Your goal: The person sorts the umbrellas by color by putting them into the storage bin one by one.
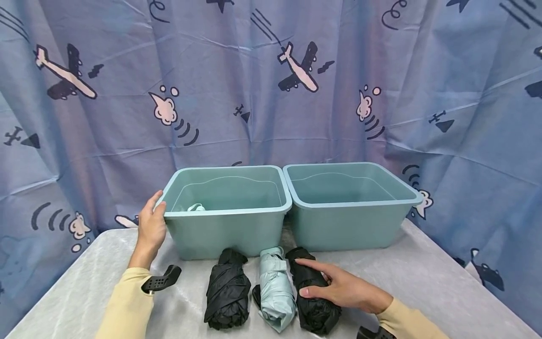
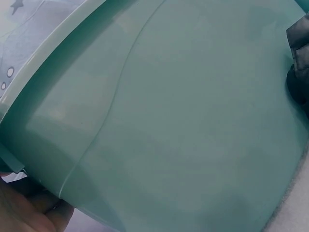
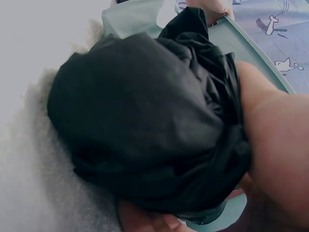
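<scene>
Your left hand (image 1: pixel 151 228) grips the left end of a green tub (image 1: pixel 224 235); your right hand (image 1: pixel 349 288) holds the rightmost black bundle (image 1: pixel 316 316), beside a pale-blue bundle (image 1: pixel 276 292).

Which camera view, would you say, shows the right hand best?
The head view: the right hand shows there nearly whole, thumb and fingers on a black bundle. The right wrist view shows only parts of it, at the right and bottom edges, close against the bundle. The left wrist view shows none of it.
</scene>
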A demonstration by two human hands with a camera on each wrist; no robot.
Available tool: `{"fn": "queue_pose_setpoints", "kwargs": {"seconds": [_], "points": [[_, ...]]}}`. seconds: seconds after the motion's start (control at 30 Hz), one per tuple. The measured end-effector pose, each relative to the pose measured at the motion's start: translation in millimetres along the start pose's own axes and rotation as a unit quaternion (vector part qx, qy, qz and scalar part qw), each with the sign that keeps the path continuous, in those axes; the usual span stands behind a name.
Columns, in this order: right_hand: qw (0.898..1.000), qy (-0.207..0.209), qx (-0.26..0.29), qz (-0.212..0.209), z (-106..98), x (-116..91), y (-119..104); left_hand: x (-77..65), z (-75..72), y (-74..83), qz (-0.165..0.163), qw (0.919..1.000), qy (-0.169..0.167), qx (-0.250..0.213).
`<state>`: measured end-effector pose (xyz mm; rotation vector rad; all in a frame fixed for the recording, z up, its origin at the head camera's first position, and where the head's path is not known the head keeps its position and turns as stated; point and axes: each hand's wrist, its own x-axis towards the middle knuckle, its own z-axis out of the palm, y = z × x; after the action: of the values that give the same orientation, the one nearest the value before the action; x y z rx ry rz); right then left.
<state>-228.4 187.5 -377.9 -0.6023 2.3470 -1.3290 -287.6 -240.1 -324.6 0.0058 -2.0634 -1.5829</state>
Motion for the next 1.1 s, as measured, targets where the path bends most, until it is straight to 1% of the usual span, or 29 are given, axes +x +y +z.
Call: {"fn": "queue_pose_setpoints", "kwargs": {"seconds": [0.17,0.27,0.47,0.73,0.97,1.1], "points": [[1.000,0.005,-0.002,0.013,1,-2,-2,0.9,0.4,1.1,0.003,1.0000,-0.003,0.003],[1.000,0.011,0.008,0.016,2,-1,-2,0.7,-0.4,1.2,0.002,1.0000,-0.002,0.008],[0.999,0.015,0.026,0.013,1,0,-1,2.7,-1.4,0.5,0.000,0.9999,-0.009,0.009],[0.998,0.007,0.064,0.000,2,1,0,3.6,-3.9,-0.1,0.001,0.9999,-0.010,0.010],[0.997,0.009,0.072,0.002,-3,0,0,2.5,-3.3,-0.6,-0.004,0.9999,-0.011,0.008],[0.995,0.003,0.096,-0.004,-8,-1,-1,1.8,-2.9,-0.8,-0.006,0.9998,-0.014,0.010]]}}
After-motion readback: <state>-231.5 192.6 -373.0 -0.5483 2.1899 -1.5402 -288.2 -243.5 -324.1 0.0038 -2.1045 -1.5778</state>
